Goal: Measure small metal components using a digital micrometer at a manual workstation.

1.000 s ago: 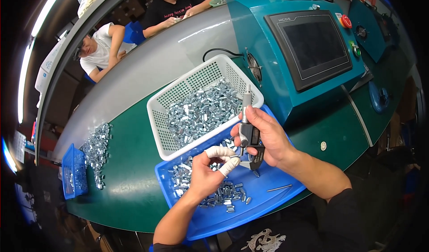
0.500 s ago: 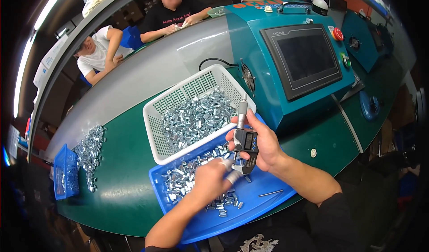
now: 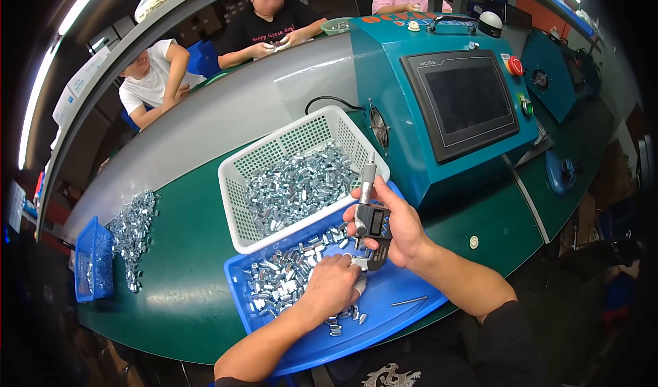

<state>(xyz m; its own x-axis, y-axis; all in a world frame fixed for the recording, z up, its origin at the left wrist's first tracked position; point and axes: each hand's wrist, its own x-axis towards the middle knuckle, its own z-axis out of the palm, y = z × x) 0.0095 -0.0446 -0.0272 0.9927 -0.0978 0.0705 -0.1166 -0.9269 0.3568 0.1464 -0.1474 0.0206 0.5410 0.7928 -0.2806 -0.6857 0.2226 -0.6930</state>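
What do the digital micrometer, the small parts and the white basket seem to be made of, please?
Digital micrometer: satin, silvery metal barrel; matte black display housing, probably plastic.
Small parts: probably plated metal, given their bright, bluish-silver glints.
White basket: likely moulded plastic, smooth, with an even grid of holes.

The micrometer (image 3: 373,222) is black and silver.

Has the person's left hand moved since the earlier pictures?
Yes: judged against the thin metal rod in the blue tray, the left hand has moved rightward, toward it.
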